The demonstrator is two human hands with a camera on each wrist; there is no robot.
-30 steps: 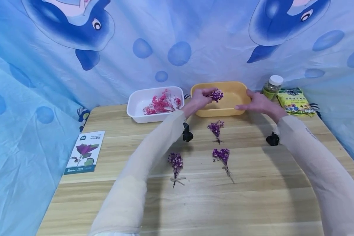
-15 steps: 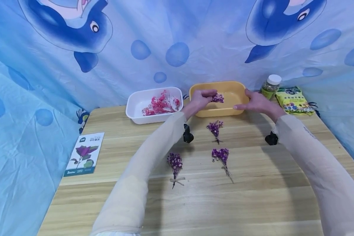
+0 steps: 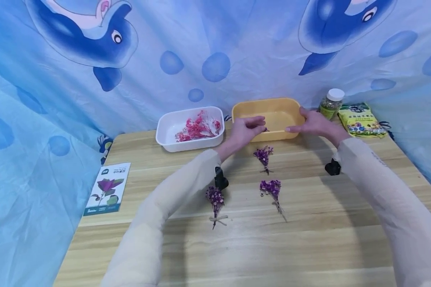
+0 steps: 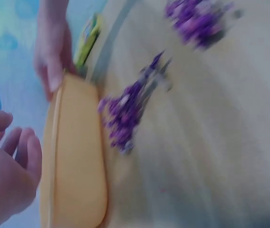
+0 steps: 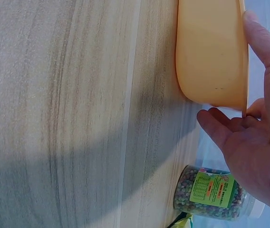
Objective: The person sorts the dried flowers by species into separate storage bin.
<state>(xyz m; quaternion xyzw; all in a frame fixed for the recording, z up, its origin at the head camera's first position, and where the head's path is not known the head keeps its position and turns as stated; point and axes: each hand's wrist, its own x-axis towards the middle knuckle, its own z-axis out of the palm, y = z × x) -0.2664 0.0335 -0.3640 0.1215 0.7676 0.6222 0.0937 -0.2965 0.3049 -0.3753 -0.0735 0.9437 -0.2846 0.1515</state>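
smooth rounded tub [image 3: 279, 117], fan-shaped purple sprig [image 3: 263, 154]

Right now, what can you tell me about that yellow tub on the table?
The yellow tub is a rectangular, open-topped container with rounded corners and a thin rim, smooth like plastic. It stands upright at the back of the table, beside the white tub. The right hand grips its right end, thumb on the near rim; the left hand is at its left end, contact unclear. A bit of purple flower shows inside.
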